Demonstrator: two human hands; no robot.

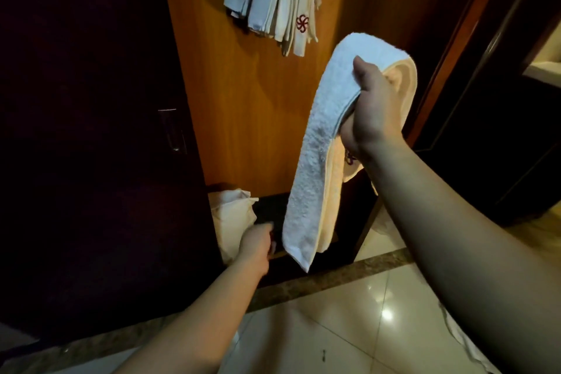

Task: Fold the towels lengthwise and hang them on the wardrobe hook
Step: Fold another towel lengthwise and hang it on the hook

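Nubby terry towel point(315, 143), glossy tiles point(349, 313)

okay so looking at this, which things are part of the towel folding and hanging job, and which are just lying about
Part of the job:
folded towel, gripped in the right hand
hung towels on the wardrobe panel
loose cloth pile low down, probably still to fold
left hand, reaching down beside that pile

Just lying about:
dark door handle
tiled floor

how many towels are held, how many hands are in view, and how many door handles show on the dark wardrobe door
Folded towel, held in the right hand: 1
Hands, counting the left hand too: 2
Door handle: 1
Total: 4
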